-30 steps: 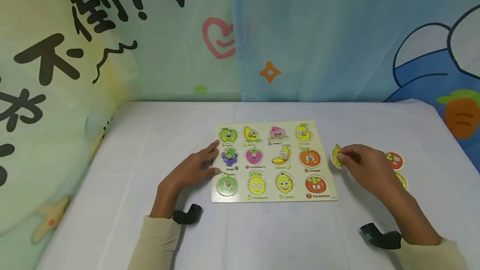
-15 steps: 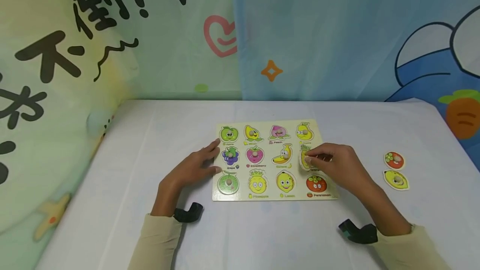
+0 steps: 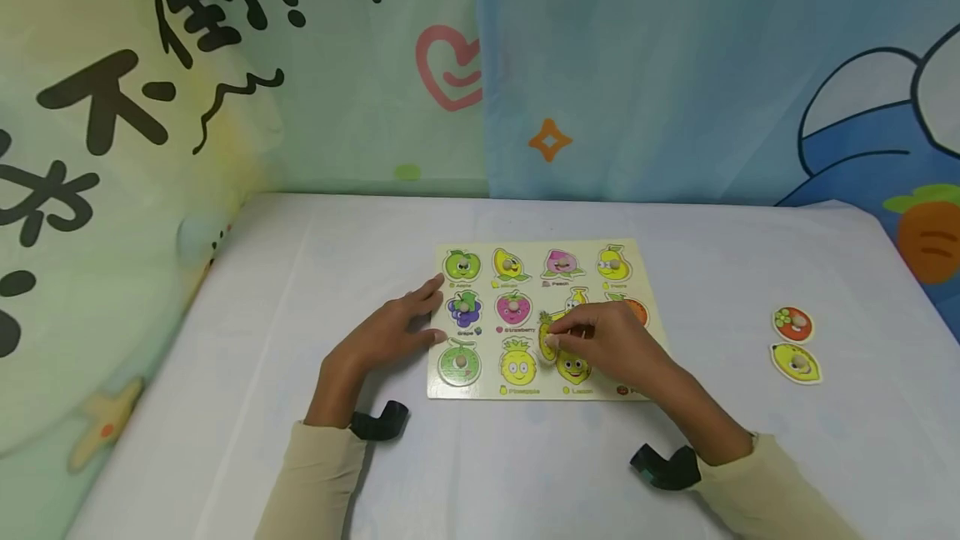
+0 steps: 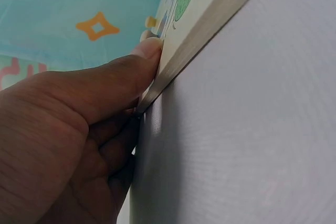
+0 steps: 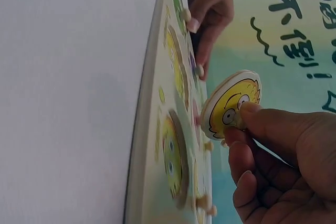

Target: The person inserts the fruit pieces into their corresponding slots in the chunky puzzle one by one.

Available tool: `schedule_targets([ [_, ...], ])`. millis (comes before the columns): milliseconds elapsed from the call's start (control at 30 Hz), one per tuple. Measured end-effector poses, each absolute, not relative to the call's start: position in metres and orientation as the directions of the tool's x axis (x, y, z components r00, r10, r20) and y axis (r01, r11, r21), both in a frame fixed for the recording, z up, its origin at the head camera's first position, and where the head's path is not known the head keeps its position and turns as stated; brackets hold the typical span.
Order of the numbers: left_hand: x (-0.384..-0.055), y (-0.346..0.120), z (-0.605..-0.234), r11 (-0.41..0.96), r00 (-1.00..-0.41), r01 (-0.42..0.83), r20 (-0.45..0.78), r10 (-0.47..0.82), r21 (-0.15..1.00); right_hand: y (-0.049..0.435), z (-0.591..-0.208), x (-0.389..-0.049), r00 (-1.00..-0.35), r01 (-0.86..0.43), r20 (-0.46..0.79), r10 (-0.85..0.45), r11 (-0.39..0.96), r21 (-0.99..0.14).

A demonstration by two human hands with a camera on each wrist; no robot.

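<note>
My right hand (image 3: pixel 618 344) pinches a pineapple puzzle piece (image 3: pixel 546 337) between thumb and fingers, holding it above the board. The right wrist view shows this yellow piece (image 5: pixel 219 106) tilted and apart from the board, its smiling face partly covered by fingertips. Beneath lies a cream wooden fruit puzzle board (image 3: pixel 487 357) with knobbed pieces in several places. Its pineapple recess (image 3: pixel 517 365) and lemon recess (image 3: pixel 574 367) show printed faces without knobs. My left hand (image 3: pixel 386 330) touches the board's left edge with thumb and forefinger; in the left wrist view the thumb (image 4: pixel 147 51) rests against the edge.
A red persimmon piece (image 3: pixel 793 323) and a yellow lemon piece (image 3: pixel 797 363) lie on the white tablecloth (image 3: pixel 735 273) to the right of the board. Printed cloth backdrops (image 3: pixel 637 65) stand behind and to the left. Black wrist cameras (image 3: pixel 666 468) sit at both cuffs.
My right hand has carried the pineapple piece leftward from beside the board to above its lower middle. My left hand has stayed at the board's left edge.
</note>
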State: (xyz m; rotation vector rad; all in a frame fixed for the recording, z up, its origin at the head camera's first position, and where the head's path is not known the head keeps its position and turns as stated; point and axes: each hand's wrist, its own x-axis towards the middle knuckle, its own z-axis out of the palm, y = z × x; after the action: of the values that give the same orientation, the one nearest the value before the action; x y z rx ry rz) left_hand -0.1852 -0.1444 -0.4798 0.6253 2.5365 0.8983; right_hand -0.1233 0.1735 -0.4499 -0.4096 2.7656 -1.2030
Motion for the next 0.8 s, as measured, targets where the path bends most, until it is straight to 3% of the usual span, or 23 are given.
schedule_targets([
  [467,-0.184,-0.145,-0.475,0.697,-0.826,0.286,-0.200,0.527,0.657,0.154,-0.460,-0.120,-0.942,-0.220,0.006,-0.337,0.602,-0.768],
  [800,-0.185,-0.144,-0.474,0.688,-0.821,0.294,-0.193,0.538,0.663,0.145,-0.460,-0.118,-0.937,-0.235,-0.008,-0.348,0.651,-0.722],
])
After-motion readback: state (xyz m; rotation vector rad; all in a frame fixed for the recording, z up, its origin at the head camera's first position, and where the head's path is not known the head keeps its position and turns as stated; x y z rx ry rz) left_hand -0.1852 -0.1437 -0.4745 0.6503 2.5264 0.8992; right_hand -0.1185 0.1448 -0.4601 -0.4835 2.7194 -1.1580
